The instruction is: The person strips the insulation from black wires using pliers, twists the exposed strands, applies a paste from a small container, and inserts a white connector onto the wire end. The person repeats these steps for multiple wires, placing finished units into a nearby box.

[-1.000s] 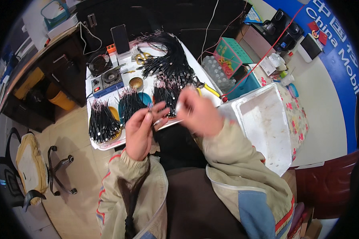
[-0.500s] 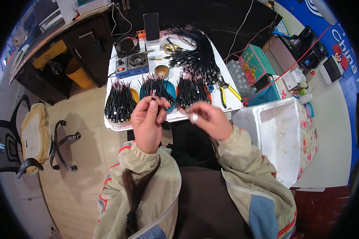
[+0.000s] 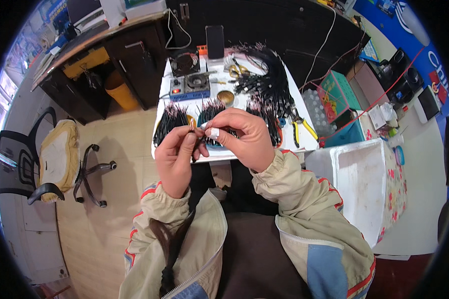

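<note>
Near the centre of the frame, the bare left hand (image 3: 177,158) rises from a beige sleeve, wrist straight, palm turned inward, with thumb and forefinger pinched narrowly on a small bunch of thin, pale-tipped wires (image 3: 192,123) that stick up just past the fingertips; its other fingers curl below. The bare right hand (image 3: 247,137) comes in from the right, wrist bent so that the fingers point left, and its thumb and forefinger draw close together just beside the wires, a small white wrap (image 3: 214,133) showing at the thumb; whether anything lies between these fingertips cannot be told. Both hands are above the front edge of a white, round-cornered table (image 3: 307,142), partly covering the bundles of black cables with pinkish ends (image 3: 170,119) that stand in a row across it. To the right of the hands, yellow-handled pliers (image 3: 304,130) lie near the table's right corner, and a white foam box (image 3: 356,174) stands just beyond that edge. Towards the upper centre, a round metal tin (image 3: 225,96) and a blue metal box with a red switch (image 3: 189,90) sit behind the row. Left of the table, tan floor (image 3: 119,209) extends to a black mesh office chair (image 3: 19,154) at the left of the frame.
</note>
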Demonstrator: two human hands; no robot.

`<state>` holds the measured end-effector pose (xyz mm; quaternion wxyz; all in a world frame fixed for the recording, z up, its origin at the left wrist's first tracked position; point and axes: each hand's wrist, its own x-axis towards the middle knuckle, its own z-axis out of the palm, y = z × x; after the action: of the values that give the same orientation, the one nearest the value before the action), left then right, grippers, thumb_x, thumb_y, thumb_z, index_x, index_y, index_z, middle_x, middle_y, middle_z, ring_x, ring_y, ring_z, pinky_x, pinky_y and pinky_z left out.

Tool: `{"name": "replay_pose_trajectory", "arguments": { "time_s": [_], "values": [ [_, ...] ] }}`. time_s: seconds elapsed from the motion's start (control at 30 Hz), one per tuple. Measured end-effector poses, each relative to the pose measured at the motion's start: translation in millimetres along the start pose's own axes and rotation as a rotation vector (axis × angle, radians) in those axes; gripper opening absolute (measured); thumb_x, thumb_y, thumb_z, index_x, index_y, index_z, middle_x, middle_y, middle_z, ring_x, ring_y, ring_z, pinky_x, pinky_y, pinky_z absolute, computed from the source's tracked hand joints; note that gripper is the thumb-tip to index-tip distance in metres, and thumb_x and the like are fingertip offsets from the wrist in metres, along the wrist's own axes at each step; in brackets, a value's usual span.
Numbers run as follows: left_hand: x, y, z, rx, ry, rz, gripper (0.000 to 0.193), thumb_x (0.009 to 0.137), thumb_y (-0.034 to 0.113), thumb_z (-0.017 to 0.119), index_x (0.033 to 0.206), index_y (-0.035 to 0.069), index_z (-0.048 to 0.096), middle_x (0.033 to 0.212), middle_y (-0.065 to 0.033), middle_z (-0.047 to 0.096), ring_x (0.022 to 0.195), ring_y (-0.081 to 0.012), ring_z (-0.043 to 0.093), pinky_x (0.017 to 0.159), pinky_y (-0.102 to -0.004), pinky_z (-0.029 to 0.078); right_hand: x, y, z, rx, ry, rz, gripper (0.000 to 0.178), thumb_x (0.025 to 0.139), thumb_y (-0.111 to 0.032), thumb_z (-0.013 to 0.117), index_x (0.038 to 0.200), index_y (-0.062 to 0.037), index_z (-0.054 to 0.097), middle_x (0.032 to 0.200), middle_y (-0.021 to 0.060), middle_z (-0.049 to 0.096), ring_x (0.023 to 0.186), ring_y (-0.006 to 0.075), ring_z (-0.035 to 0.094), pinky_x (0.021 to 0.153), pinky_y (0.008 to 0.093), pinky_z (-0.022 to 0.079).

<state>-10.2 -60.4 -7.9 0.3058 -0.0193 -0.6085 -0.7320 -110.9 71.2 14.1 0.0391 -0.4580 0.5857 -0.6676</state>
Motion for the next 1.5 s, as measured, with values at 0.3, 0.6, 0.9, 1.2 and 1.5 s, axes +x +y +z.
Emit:
{"name": "replay_pose_trajectory", "arguments": {
  "time_s": [0.3, 0.6, 0.9, 1.2, 1.5],
  "values": [
    [-20, -38, 22, -0.138, -0.048, -0.203, 0.018, 0.097, 0.008, 0.054, 0.109, -0.005, 0.060, 0.077, -0.0049, 0.062, 0.056, -0.0029, 0.041, 0.050, -0.0171, 0.032, -38, 10, -19, 0.319, 0.108, 0.411, 0.012, 0.084, 0.000, 0.067, 0.094, 0.0029, 0.061, 0.084, 0.0056, 0.065, 0.075, 0.0078, 0.062, 0.068, 0.0216, 0.051],
    [-18, -46, 18, -0.113, -0.050, -0.277, 0.017, 0.097, 0.008, 0.053, 0.105, -0.005, 0.061, 0.073, -0.0042, 0.060, 0.056, -0.0019, 0.039, 0.049, -0.0172, 0.030, -44, 29, -18, 0.123, 0.095, 0.306, 0.014, 0.087, 0.000, 0.064, 0.100, 0.0034, 0.061, 0.095, 0.0066, 0.065, 0.081, 0.0096, 0.062, 0.074, 0.0240, 0.051],
    [-21, -49, 22, -0.205, -0.099, -0.301, 0.019, 0.097, 0.008, 0.052, 0.107, -0.005, 0.061, 0.076, -0.0053, 0.061, 0.054, -0.0019, 0.036, 0.048, -0.0173, 0.027, -50, 30, -24, 0.259, 0.107, 0.394, 0.017, 0.086, -0.001, 0.064, 0.102, 0.0036, 0.061, 0.092, 0.0045, 0.065, 0.083, 0.0094, 0.061, 0.078, 0.0242, 0.050],
    [-26, -48, 19, -0.317, -0.114, -0.319, 0.019, 0.097, 0.007, 0.053, 0.109, -0.005, 0.060, 0.078, -0.0071, 0.062, 0.057, -0.0030, 0.040, 0.049, -0.0171, 0.028, -52, 36, -26, 0.596, 0.061, 0.512, 0.013, 0.087, -0.001, 0.062, 0.100, -0.0003, 0.059, 0.093, 0.0049, 0.063, 0.085, 0.0114, 0.060, 0.078, 0.0252, 0.048],
    [-29, -50, 17, -0.530, -0.042, -0.428, 0.019, 0.097, 0.007, 0.051, 0.109, -0.005, 0.060, 0.083, -0.0096, 0.063, 0.059, -0.0038, 0.044, 0.049, -0.0166, 0.028, -58, 50, -16, 1.133, 0.024, 0.641, 0.017, 0.089, -0.009, 0.058, 0.105, -0.0045, 0.056, 0.093, 0.0091, 0.063, 0.079, 0.0184, 0.061, 0.073, 0.0280, 0.046]
  ]
}}
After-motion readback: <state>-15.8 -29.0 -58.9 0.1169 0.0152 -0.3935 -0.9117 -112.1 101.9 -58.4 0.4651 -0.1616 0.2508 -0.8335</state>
